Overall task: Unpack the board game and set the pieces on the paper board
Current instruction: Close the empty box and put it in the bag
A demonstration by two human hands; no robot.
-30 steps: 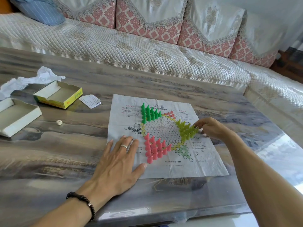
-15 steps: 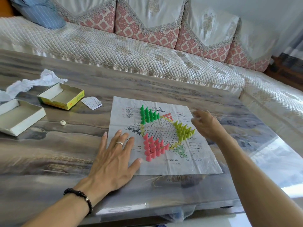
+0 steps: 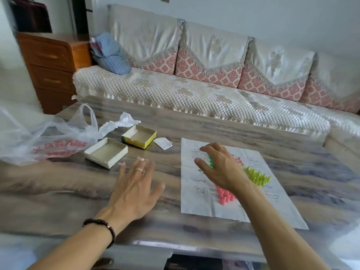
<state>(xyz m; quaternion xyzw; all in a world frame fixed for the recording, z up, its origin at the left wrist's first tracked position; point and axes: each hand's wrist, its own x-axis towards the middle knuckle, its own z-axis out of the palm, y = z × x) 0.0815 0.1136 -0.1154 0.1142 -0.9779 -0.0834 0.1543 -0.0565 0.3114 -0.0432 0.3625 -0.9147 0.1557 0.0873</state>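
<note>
The paper board [image 3: 272, 207] lies flat on the marble table. On it stand a cluster of yellow-green pieces [image 3: 258, 176] and a cluster of pink pieces [image 3: 225, 196]. The green pieces [image 3: 210, 161] are mostly hidden under my right hand [image 3: 220, 168], which hovers over the board's left part with fingers spread and relaxed. My left hand [image 3: 134, 190], wearing a ring, is off the board to its left, fingers spread above the table. Neither hand holds anything.
A white box tray [image 3: 106, 152] and a yellow box half [image 3: 139, 139] sit left of the board, with a small paper slip [image 3: 163, 143], crumpled paper [image 3: 120, 123] and a plastic bag [image 3: 44, 137]. A sofa [image 3: 194, 94] runs behind the table.
My right hand crossed from the yellow-green pieces to over the green ones. My left hand came off the board's left edge toward the boxes. The view swung left and up.
</note>
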